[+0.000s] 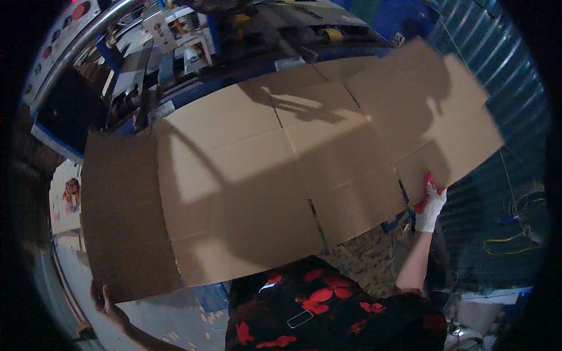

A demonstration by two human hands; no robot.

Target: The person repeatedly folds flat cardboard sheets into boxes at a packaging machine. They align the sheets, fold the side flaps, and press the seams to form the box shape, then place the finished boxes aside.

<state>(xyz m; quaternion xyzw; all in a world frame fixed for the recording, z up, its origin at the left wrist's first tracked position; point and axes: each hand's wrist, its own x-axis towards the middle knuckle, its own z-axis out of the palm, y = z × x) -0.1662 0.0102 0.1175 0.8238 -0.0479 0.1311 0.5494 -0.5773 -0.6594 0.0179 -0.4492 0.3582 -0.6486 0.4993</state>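
Carrying step: both hands holding a flat carton blank point(281, 175) spread out front. Left hand point(108, 304) gripping the lower-left corner, gloved right hand point(430, 205) pinching the right edge. Next probably needs steady, level support.

A large flat cardboard sheet point(281, 169) spans the view. The bare left hand point(105, 301) grips its corner at seven o'clock; the gloved right hand point(430, 205) holds its edge at four o'clock.
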